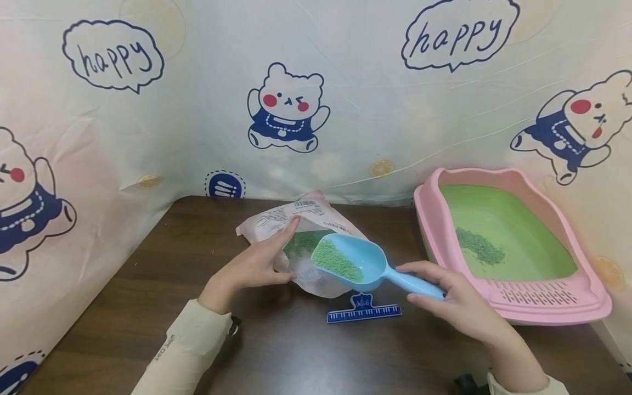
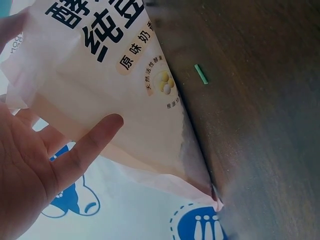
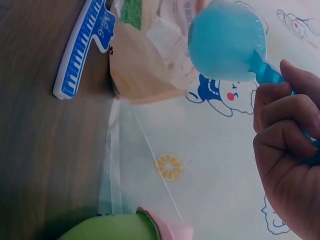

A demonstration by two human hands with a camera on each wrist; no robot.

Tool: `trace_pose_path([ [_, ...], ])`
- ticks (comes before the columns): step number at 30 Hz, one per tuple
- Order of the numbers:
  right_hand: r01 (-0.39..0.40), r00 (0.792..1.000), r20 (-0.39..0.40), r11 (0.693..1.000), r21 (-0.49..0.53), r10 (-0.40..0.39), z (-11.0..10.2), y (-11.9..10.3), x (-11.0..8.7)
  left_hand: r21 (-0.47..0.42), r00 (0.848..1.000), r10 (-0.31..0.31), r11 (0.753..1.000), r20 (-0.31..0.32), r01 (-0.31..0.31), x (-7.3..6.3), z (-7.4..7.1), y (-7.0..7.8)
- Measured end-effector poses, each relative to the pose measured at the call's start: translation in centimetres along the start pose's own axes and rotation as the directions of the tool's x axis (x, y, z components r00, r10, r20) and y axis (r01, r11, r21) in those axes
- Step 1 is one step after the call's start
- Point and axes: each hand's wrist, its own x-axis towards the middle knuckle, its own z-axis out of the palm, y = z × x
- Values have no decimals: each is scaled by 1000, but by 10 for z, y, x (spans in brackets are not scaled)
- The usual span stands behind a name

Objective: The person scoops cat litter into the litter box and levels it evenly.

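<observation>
My right hand [image 1: 456, 293] grips the handle of a light-blue scoop [image 1: 377, 263], its fingers curled round it in the right wrist view. Green pellets [image 1: 336, 260] lie in the bowl of the scoop. The bowl overlaps the near side of a pale pink bag [image 1: 323, 288] in the head view, and more green pellets [image 1: 303, 241] show inside the bag. At the bag's left side, my left hand [image 1: 257, 260] holds it between thumb and fingers. In the left wrist view the thumb [image 2: 95, 145] presses on the printed face, with other fingers partly hidden.
A blue clip [image 1: 364, 312] with a piano-key pattern lies in front of the bag on the dark wooden table [image 1: 286, 351]. To the right stands a pink-rimmed green litter box [image 1: 518, 219] holding a small pile of green pellets. One loose pellet [image 2: 201, 74] lies beside the bag.
</observation>
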Motion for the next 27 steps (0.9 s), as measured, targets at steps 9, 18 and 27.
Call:
trace_pose_path([
  [9, -18, 997, -78, 996, -91, 11, -13, -6, -10, 25, 1000, -14, 1000, -3, 14, 0, 2, -2],
  [18, -35, 991, -135, 987, -156, 14, -29, -3, -17, 25, 1000, -13, 1000, -4, 13, 0, 3, -2],
  [27, -58, 992, -110, 998, -15, 56, -49, 7, -24, 22, 1000, -18, 1000, 2, 17, -1, 4, -2],
])
